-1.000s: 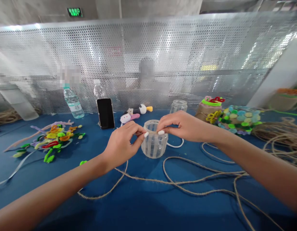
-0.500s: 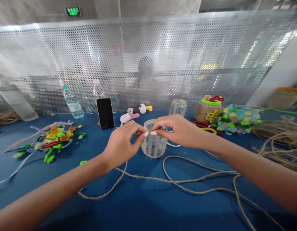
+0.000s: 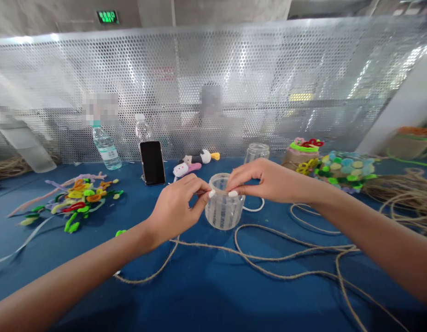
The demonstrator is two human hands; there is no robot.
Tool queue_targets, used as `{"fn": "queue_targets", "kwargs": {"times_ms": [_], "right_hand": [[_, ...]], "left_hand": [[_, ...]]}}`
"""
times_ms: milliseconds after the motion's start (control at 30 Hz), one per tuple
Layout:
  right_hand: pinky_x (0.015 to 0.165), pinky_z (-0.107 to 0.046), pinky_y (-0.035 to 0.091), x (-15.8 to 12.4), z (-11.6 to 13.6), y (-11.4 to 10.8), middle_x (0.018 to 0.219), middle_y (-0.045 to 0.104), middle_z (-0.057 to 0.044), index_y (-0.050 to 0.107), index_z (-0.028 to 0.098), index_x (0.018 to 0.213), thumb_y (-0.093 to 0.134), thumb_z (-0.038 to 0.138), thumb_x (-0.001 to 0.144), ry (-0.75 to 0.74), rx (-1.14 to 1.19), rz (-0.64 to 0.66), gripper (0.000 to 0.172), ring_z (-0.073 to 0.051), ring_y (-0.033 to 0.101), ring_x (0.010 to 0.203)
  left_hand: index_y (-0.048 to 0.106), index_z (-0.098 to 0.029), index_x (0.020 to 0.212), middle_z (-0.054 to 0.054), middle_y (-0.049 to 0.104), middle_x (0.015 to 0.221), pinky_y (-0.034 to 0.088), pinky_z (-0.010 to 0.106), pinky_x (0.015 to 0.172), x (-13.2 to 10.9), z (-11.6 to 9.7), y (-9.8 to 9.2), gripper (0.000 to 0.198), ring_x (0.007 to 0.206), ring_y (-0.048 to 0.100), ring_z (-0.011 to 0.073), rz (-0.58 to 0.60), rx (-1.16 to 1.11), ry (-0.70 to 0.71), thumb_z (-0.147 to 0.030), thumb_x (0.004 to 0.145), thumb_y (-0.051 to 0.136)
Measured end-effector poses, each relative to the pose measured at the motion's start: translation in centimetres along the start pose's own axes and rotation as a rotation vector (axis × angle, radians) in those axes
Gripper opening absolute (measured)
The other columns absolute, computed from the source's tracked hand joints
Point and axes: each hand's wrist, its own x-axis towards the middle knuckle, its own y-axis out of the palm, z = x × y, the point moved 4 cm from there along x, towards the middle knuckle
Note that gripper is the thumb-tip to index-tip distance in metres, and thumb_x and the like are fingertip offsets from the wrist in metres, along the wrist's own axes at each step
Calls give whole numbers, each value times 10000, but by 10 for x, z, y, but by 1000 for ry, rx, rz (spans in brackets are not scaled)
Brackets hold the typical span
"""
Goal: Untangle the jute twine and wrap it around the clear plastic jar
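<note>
A clear glass jar [image 3: 223, 214] with pale vertical strips down its side stands upright on the blue table. My left hand [image 3: 180, 203] is closed in a pinch at the left of the jar's rim. My right hand [image 3: 256, 180] pinches at the right of the rim, its fingertips against the neck. A short, thin piece of twine [image 3: 219, 190] seems to run between the two pinches across the neck; the fingertips hide its ends. Below the jar, a long loose length of twine [image 3: 213, 246] curves over the table.
Left lie coloured pipe-cleaner pieces [image 3: 78, 198]. Behind stand a phone [image 3: 152, 162], a water bottle [image 3: 108, 148], small plush figures [image 3: 187, 169] and another glass jar [image 3: 257, 151]. Right are a decorated jar [image 3: 348, 168] and a twine heap [image 3: 400, 193]. A perforated metal panel [image 3: 185, 69] rises behind.
My right hand has slid right along the jar's neck, widening the gap between the hands. My left hand stays nearly in place. The jar has shifted very slightly.
</note>
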Motion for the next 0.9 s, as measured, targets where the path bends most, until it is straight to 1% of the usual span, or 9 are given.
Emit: {"fn": "queue_targets", "kwargs": {"times_ms": [100,233,300,367,433,533,700,800,900], "right_hand": [[741,-232,441,0,-1,-1,886,674,-16,685,164,861,523,174,828,-29,22,9,166,-113,600,810],[756,-250,433,0,1,1,892,676,-14,677,172,867,522,239,842,14,7,0,171,-122,596,813],[744,-257,424,1,2,5,886,673,-19,677,173,886,535,300,841,42,-19,-39,196,-127,589,801],[713,-251,413,2,4,9,859,664,-21,676,168,878,534,311,844,55,-46,-114,205,-123,577,778],[685,-240,399,3,5,13,823,651,-15,669,163,845,520,264,850,50,-73,-185,180,-113,564,752],[658,-232,378,4,5,18,785,631,-8,648,160,808,503,194,845,27,-129,-215,154,-105,543,718],[668,-241,371,0,6,13,779,611,-5,618,158,793,484,177,852,-20,-191,-142,147,-110,525,716],[696,-242,386,-5,5,6,834,627,-10,618,164,819,475,156,848,-28,-178,-83,146,-114,547,751],[723,-246,398,-9,0,3,851,636,-11,620,165,848,473,155,851,-48,-146,-50,147,-116,565,779]], "left_hand": [[598,-163,793,1,577,711,367,212,522,0,1,-1,92,574,469,85,-11,16,-15,-169,820,510],[595,-158,785,2,568,707,361,213,522,1,2,0,85,571,462,84,-23,22,-22,-165,812,514],[594,-159,785,1,567,706,360,211,522,1,2,0,78,578,467,86,-23,19,-22,-160,807,519],[594,-159,789,0,571,708,359,210,524,1,2,1,74,583,470,87,-26,17,-13,-157,805,522],[595,-161,793,-3,576,710,357,209,526,1,2,0,70,587,473,86,-32,20,-10,-159,805,525],[595,-165,776,-10,573,698,352,207,525,1,2,-1,61,580,470,84,-25,21,-24,-170,801,540],[595,-165,797,-9,567,706,345,210,526,-1,-1,-1,95,590,469,87,42,23,-9,-177,831,506],[595,-160,814,0,570,726,349,218,542,-2,-5,-1,107,615,481,95,48,39,30,-172,839,492],[595,-154,816,4,569,729,355,218,550,-2,-7,-1,109,620,482,94,49,35,30,-167,838,489]]}}
